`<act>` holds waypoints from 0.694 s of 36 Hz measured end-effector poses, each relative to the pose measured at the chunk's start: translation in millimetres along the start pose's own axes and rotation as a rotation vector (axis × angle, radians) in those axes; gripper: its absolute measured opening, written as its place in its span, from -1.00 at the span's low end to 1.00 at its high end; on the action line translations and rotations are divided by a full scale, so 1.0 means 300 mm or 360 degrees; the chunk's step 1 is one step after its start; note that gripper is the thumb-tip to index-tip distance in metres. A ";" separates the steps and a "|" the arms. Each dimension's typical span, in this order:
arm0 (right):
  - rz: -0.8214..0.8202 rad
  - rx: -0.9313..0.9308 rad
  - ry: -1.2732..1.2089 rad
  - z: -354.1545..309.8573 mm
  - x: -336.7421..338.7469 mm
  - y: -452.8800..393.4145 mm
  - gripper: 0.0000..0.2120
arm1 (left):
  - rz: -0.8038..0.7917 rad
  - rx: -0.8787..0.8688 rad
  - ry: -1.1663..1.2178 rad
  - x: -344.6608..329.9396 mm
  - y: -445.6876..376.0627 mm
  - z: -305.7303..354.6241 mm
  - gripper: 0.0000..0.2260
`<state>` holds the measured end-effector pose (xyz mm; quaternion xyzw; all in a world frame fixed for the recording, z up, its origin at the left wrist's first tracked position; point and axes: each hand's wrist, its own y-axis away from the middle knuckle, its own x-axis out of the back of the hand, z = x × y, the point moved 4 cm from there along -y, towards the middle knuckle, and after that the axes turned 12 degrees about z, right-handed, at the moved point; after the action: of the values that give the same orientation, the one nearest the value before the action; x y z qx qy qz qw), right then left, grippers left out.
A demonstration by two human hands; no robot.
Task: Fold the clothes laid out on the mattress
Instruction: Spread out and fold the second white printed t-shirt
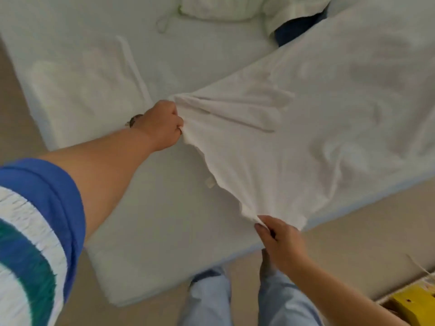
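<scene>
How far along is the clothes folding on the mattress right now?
Done: one white folded garment lies flat on the mattress at the far left. In hand: the left hand and right hand each grip an edge of a white garment, stretching it out, not yet folded. Left: a pale green and white pile with something dark blue beside it waits at the far end.

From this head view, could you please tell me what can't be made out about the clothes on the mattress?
- White garment: its type is unclear; the far end runs off the right edge.
- Folded white piece: pale, blurred against the mattress.
- Pile at top: cut off by the edge.
- Fingertips of left hand and right hand: buried in cloth.
</scene>
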<state>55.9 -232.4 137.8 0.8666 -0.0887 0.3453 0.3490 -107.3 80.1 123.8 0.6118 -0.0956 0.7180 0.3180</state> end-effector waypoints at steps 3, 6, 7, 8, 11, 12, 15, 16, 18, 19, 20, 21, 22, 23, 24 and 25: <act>-0.0158 0.0177 0.0239 -0.036 -0.144 0.016 -0.68 | 0.0027 -0.0022 -0.0174 -0.046 0.038 -0.095 -0.77; -0.0299 0.0298 0.0387 -0.073 -0.252 0.012 -0.62 | -0.0075 -0.0079 -0.0465 -0.098 0.088 -0.178 -0.71; -0.0343 0.0317 0.0434 -0.084 -0.281 0.008 -0.61 | -0.0088 -0.0043 -0.0505 -0.115 0.103 -0.202 -0.70; -0.0377 0.0323 0.0471 -0.093 -0.307 0.004 -0.61 | -0.0068 -0.0014 -0.0517 -0.129 0.115 -0.222 -0.71; -0.0450 0.0324 0.0555 -0.112 -0.379 -0.009 -0.58 | 0.0047 0.0091 -0.0484 -0.151 0.151 -0.252 -0.70; -0.0473 0.0323 0.0582 -0.115 -0.402 -0.013 -0.58 | 0.0054 0.0117 -0.0480 -0.161 0.162 -0.262 -0.70; -0.0542 0.0292 0.0651 -0.111 -0.461 -0.026 -0.56 | -0.0061 0.0194 -0.0485 -0.209 0.194 -0.289 -0.68; -0.0572 0.0278 0.0670 -0.105 -0.475 -0.032 -0.55 | -0.0115 0.0224 -0.0489 -0.228 0.204 -0.297 -0.65; -0.0629 0.0270 0.0679 -0.095 -0.491 -0.043 -0.51 | -0.0168 0.0299 -0.0415 -0.255 0.216 -0.305 -0.60; -0.0648 0.0268 0.0663 -0.091 -0.492 -0.047 -0.50 | -0.0176 0.0343 -0.0350 -0.264 0.223 -0.304 -0.59; -0.0651 0.0268 0.0640 -0.089 -0.487 -0.050 -0.48 | -0.0180 0.0384 -0.0289 -0.270 0.233 -0.301 -0.56; -0.0633 0.0267 0.0613 -0.088 -0.478 -0.050 -0.48 | -0.0177 0.0421 -0.0243 -0.273 0.246 -0.295 -0.54; -0.0592 0.0259 0.0587 -0.088 -0.462 -0.049 -0.49 | -0.0164 0.0451 -0.0201 -0.274 0.262 -0.286 -0.51; -0.0536 0.0242 0.0562 -0.088 -0.442 -0.048 -0.51 | -0.0136 0.0478 -0.0145 -0.271 0.281 -0.274 -0.49; -0.0476 0.0219 0.0540 -0.086 -0.417 -0.046 -0.54 | -0.0092 0.0506 -0.0068 -0.266 0.306 -0.257 -0.48; -0.0416 0.0202 0.0522 -0.082 -0.390 -0.043 -0.57 | -0.0042 0.0542 0.0020 -0.260 0.335 -0.235 -0.49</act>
<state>-39.5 -216.7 66.1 0.8232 0.1043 0.4385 0.3454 -218.6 12.5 59.4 0.6534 0.0375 0.7234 0.2198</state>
